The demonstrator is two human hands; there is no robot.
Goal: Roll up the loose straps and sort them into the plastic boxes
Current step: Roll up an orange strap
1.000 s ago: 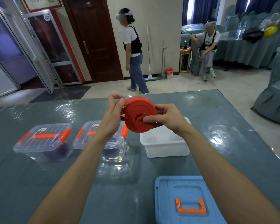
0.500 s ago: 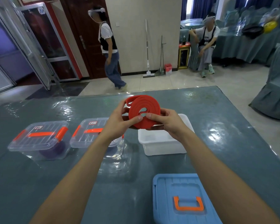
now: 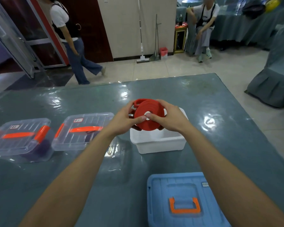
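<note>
A red strap wound into a flat coil (image 3: pixel 150 119) hangs just above the open white plastic box (image 3: pixel 161 145) in the middle of the table. My left hand (image 3: pixel 125 119) grips the coil's left side, thumb on its face near the centre hole. My right hand (image 3: pixel 168 117) grips its right side, with fingers over the top edge. A loose loop of the strap sticks out at the coil's upper left. The box's inside is mostly hidden by the coil and my hands.
Two clear lidded boxes with orange latches (image 3: pixel 21 139) (image 3: pixel 84 131) stand left of the white box, with dark purple rolls inside. A blue lid with an orange handle (image 3: pixel 185 200) lies near me. A person (image 3: pixel 72 40) walks beyond the grey table (image 3: pixel 236 128); another sits at far right.
Both hands have lowered the coil toward the white box and turned it flatter. The walking person has moved further left.
</note>
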